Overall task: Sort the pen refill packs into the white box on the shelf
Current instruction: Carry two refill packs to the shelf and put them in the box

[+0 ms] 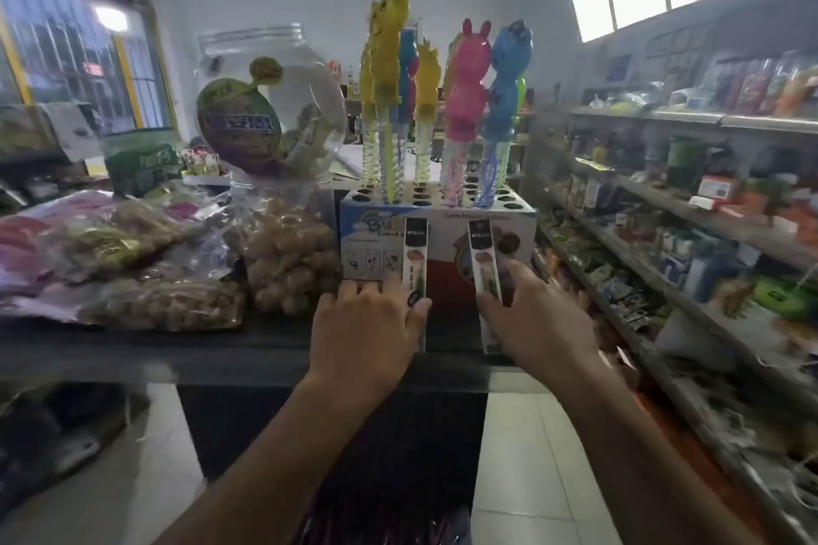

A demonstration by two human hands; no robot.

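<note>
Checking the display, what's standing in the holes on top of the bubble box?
Animal-topped bubble wands stand in the back holes of the bubble box; front holes look empty. Inside is hidden.

Left hand (369, 316) and right hand (531, 314) each grip one upright pen refill pack: left pack (414, 261), right pack (484, 263). Bubble-wand display box (442, 219) stands at 12 o'clock behind them; bagged snacks (133, 274) at 9 o'clock; stocked shelves (690, 208) at 3 o'clock.
</note>
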